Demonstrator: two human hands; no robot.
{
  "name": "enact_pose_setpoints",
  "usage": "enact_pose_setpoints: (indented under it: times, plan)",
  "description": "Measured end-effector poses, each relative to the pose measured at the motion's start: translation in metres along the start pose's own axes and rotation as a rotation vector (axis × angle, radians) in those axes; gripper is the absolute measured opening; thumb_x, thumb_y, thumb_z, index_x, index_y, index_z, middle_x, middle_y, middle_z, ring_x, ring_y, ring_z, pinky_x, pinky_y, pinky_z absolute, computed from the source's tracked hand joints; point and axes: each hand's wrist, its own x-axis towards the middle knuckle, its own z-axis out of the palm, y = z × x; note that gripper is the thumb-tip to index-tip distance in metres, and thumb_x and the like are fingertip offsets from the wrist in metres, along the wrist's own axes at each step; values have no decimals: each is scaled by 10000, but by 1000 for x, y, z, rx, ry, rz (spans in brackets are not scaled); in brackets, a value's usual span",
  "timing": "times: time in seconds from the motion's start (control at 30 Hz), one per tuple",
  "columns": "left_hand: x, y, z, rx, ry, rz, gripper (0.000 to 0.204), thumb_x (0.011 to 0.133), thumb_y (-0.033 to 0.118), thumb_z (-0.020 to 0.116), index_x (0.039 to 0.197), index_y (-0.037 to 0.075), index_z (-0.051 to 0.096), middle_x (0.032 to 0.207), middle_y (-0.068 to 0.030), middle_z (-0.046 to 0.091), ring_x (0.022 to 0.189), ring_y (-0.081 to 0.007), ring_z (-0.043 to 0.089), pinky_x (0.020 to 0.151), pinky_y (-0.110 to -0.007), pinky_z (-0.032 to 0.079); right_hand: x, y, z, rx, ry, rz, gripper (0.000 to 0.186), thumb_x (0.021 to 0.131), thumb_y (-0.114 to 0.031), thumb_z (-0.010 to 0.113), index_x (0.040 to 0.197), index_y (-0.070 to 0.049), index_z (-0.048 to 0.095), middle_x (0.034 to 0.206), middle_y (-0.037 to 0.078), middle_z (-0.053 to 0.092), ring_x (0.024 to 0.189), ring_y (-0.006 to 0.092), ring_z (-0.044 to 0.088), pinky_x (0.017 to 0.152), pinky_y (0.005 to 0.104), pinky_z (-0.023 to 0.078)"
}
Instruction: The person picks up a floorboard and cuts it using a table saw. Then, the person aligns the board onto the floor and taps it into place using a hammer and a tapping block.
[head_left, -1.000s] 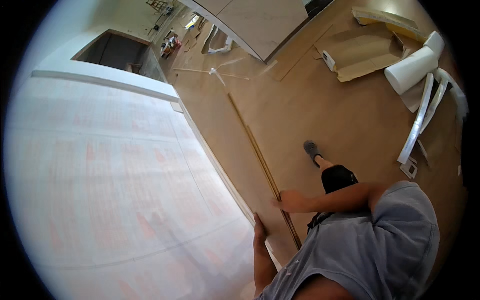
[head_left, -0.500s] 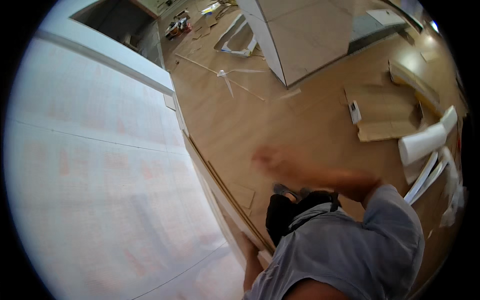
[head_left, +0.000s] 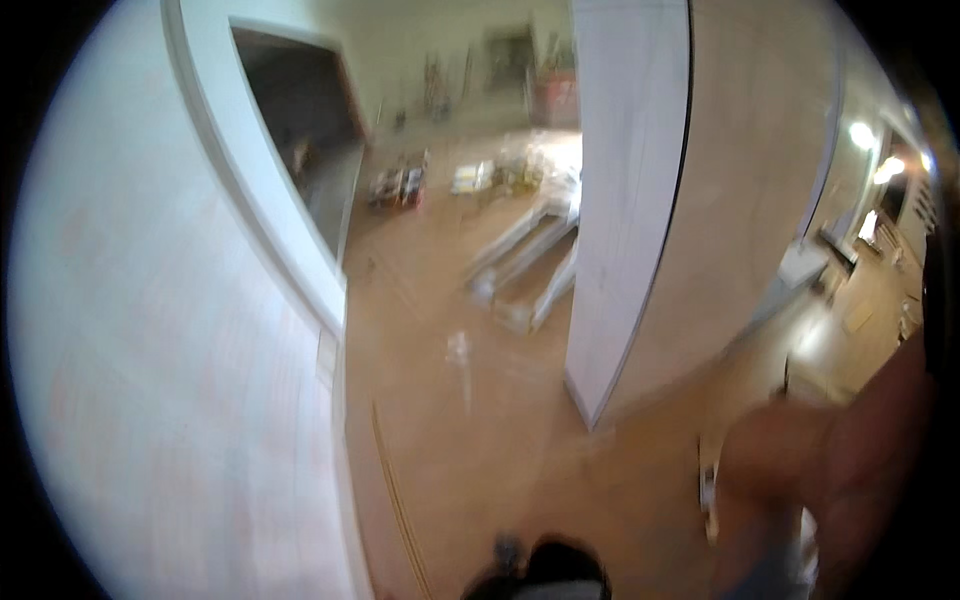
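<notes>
Wooden trim strip (head_left: 395, 500) is lying along the wall (head_left: 150, 350) while you're raising your right hand (head_left: 790, 470) (grip too blurred to tell), so be steadying before reaching.

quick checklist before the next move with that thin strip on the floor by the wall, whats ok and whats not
1. Thin strip lies on the floor along the foot of the white wall: ok.
2. A hand on the strip: not ok, neither is seen touching it.
3. Right hand raised at the lower right, badly blurred; whether its grip is open or shut: cannot tell.
4. Left hand in view: not ok, it does not show.
5. Floor beside the strip free of clutter: ok; long white pieces lie farther off.
6. Picture sharp enough to judge fine detail: not ok.
</notes>
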Motion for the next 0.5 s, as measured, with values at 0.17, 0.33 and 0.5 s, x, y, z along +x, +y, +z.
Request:
enact_pose_setpoints:
  times: [0.17, 0.33, 0.5]
  plan:
    - [79, 284, 117, 283, -73, 173, 903, 922, 722, 374, 1510, 42, 287, 1534, -144, 346, 1382, -338, 338, 1132, -428, 281, 22, 109, 55, 26, 81, 75, 329, 929, -271, 542, 1145, -35, 617, 1110, 191, 630, 1091, 333, 561, 1001, 436, 372]
    - [195, 374, 186, 401, -70, 117, 901, 921, 721, 378, 1504, 38, 299, 1528, -146, 356, 1378, -338, 346, 1128, -425, 287, 21, 265, 89, 20, 85, -124, 336, 925, -256, 534, 1165, -33, 607, 1126, 195, 621, 1126, 337, 541, 1041, 445, 342]
    - [297, 404, 187, 380, -24, 8, 900, 920, 721, 382, 1497, 34, 311, 1521, -148, 366, 1374, -338, 354, 1124, -422, 293, 19, 400, 158, 105, 72, -288, 345, 921, -240, 526, 1185, -31, 597, 1141, 198, 612, 1161, 341, 520, 1081, 454, 311]
